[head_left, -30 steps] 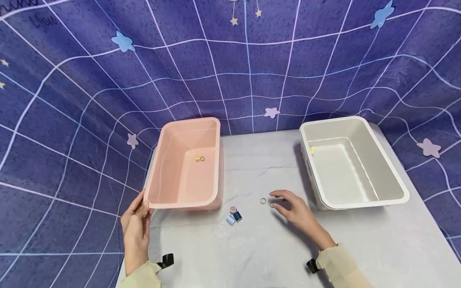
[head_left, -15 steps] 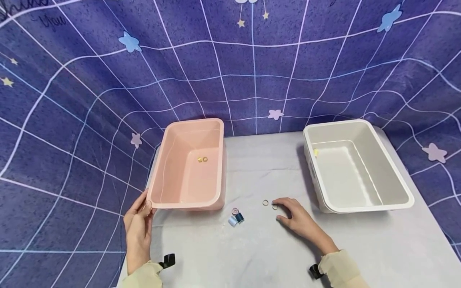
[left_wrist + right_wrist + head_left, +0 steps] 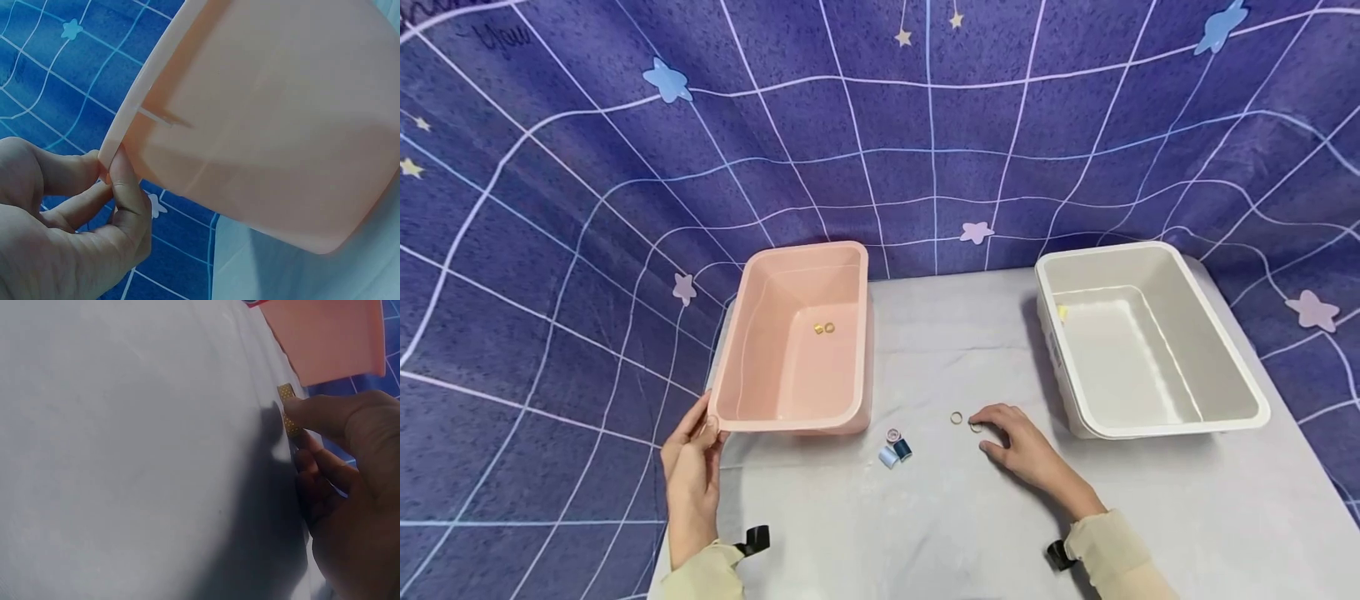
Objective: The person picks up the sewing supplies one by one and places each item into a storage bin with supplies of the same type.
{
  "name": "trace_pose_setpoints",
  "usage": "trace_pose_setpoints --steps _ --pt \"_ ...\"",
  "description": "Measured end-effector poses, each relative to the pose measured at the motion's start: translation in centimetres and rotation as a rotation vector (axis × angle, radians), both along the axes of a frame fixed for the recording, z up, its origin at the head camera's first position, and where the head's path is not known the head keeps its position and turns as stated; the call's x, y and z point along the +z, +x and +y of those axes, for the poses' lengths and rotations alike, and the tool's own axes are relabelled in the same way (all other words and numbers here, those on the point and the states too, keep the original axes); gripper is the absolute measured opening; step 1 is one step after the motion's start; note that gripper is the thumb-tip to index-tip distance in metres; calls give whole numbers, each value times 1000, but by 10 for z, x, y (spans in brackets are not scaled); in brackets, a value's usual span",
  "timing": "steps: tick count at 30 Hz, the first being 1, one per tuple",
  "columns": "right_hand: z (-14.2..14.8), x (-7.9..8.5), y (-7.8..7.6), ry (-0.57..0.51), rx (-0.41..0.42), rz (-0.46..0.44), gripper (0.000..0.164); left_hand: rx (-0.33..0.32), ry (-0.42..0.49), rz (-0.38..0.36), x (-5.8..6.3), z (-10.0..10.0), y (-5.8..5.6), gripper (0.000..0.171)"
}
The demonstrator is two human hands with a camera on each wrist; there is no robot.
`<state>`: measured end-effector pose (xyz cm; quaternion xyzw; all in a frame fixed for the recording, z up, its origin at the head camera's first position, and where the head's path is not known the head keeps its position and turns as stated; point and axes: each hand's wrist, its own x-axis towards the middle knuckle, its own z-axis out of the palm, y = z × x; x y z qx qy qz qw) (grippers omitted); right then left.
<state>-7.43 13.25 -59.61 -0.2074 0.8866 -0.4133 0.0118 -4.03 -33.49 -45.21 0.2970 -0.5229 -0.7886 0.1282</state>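
My left hand [image 3: 688, 475] pinches the near left corner of the pink bin [image 3: 860, 367] between thumb and fingers; the rim [image 3: 128, 103] shows between them in the left wrist view. Two gold rings lie on the table. The left ring [image 3: 957, 418] is bare of any finger. The right ring [image 3: 976, 428] lies right under the index fingertip of my right hand [image 3: 1022, 446], whose thumb stands apart in the head view. In the right wrist view the thumb overlaps a gold dotted band [image 3: 292, 428]. Inside the pink bin lie two small gold pieces [image 3: 824, 328].
Three thread spools sit in front of the pink bin: pink [image 3: 893, 435], dark teal [image 3: 902, 450] and light blue [image 3: 888, 457]. A white bin [image 3: 1157, 432] with a small yellow item [image 3: 1062, 312] stands at right. A blue gridded cloth [image 3: 887, 125] hangs behind the table [image 3: 880, 533].
My right hand's thumb has drawn back from the right ring, and its index fingertip has come down at that ring. The left hand keeps its hold on the bin. The head view shifted slightly.
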Motion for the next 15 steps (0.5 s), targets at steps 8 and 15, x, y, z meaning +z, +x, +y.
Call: trace_pose_setpoints --steps 8,15 --pt "-2 -4 -3 -33 -36 35 38 0 -25 11 -2 1 -2 52" --pt "-5 -8 1 -45 -73 52 36 16 -19 20 -4 1 -4 50"
